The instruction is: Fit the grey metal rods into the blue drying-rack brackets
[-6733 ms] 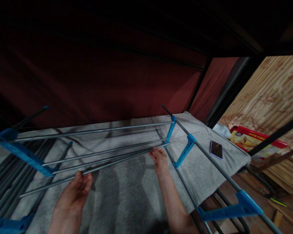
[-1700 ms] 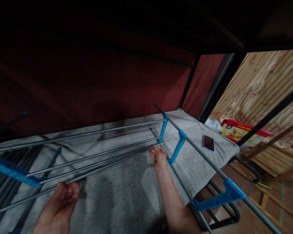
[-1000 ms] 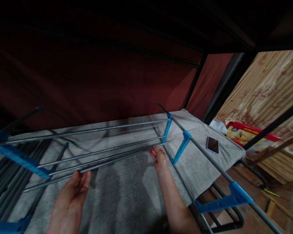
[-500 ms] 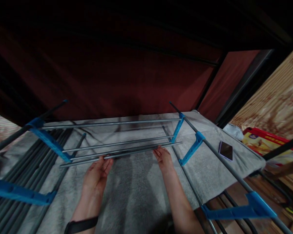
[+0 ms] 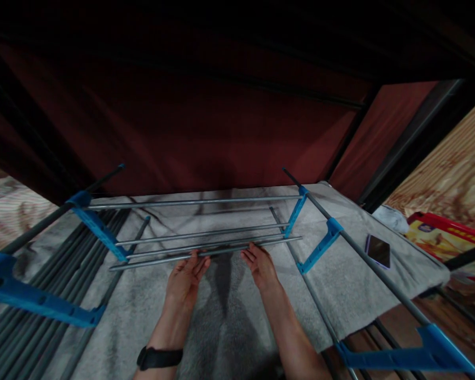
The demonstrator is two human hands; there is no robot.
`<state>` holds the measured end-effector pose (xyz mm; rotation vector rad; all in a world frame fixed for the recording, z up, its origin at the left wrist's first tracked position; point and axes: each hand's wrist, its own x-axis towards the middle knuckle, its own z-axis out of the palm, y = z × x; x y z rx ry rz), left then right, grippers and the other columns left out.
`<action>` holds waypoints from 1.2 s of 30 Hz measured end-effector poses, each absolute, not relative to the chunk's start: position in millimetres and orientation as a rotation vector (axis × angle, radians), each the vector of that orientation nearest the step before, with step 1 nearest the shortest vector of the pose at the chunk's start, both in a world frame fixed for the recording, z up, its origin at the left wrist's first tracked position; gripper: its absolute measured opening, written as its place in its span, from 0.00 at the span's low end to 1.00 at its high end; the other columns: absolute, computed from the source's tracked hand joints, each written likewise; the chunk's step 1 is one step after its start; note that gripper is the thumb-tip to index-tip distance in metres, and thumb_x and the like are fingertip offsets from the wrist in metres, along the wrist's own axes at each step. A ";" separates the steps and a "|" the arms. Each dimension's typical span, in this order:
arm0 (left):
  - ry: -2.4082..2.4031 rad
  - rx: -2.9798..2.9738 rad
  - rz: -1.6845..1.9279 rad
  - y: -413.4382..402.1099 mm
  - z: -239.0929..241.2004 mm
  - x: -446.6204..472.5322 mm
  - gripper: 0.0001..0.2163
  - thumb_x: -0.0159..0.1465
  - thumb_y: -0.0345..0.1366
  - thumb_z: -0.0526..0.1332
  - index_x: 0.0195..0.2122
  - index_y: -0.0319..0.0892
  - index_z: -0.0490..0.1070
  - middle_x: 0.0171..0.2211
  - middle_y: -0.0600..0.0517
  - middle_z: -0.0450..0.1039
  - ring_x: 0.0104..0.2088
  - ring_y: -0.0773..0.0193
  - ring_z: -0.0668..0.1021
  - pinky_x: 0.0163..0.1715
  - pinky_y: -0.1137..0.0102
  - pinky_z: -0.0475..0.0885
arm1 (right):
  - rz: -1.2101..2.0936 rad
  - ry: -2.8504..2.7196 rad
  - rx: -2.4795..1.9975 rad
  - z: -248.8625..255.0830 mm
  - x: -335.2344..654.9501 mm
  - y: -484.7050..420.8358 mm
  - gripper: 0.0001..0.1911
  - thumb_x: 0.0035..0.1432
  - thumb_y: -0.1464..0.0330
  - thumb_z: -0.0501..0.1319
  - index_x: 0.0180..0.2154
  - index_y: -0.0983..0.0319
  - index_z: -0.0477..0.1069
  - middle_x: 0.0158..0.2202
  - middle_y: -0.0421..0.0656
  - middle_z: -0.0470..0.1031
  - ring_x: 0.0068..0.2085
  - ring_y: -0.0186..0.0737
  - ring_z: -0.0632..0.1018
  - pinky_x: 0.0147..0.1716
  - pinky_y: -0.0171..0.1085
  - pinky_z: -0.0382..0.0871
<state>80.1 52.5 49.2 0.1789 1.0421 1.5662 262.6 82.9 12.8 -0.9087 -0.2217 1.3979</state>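
Note:
A loose grey metal tube [image 5: 150, 262] lies across the front of a partly assembled rack. My left hand [image 5: 187, 277] has its thumb and fingers closed on the tube near its middle. To the right, my right hand [image 5: 262, 266] pinches the same tube with its fingertips. Just behind it, grey crossbars [image 5: 206, 232] run between blue plastic brackets, one on the left [image 5: 98, 228] and one on the right [image 5: 295, 212]. The tube's left end sticks out past the left bracket, its right end past the right one.
Several grey tubes [image 5: 63, 269] lie side by side at left on the grey cloth [image 5: 221, 338]. More blue brackets [image 5: 320, 245] join the side poles. A phone [image 5: 378, 250] rests on the cloth at right, near a red and yellow box [image 5: 447, 237]. Dark red fabric [image 5: 221, 142] hangs behind.
My left hand has slid right along the tube and my right hand a little left, so they are closer together. The view has shifted slightly, moving the rack rightward in the picture.

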 end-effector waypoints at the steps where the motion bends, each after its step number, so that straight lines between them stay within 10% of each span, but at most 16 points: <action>1: 1.041 0.185 1.564 52.6 48.9 80.8 0.06 0.62 0.22 0.61 0.31 0.37 0.74 0.32 0.47 0.80 0.32 0.62 0.83 0.37 0.66 0.81 | 1.407 -0.218 -0.909 12.3 259.3 82.2 0.10 0.44 0.71 0.73 0.26 0.60 0.72 0.25 0.38 0.77 0.29 0.36 0.79 0.35 0.38 0.79; 36: 1.242 0.012 2.041 47.8 60.4 -0.9 0.07 0.59 0.19 0.62 0.30 0.38 0.72 0.28 0.56 0.73 0.26 0.74 0.75 0.31 0.78 0.74 | 1.352 -0.271 -0.908 6.0 291.8 84.2 0.06 0.51 0.71 0.70 0.29 0.60 0.74 0.28 0.39 0.80 0.33 0.36 0.82 0.39 0.37 0.82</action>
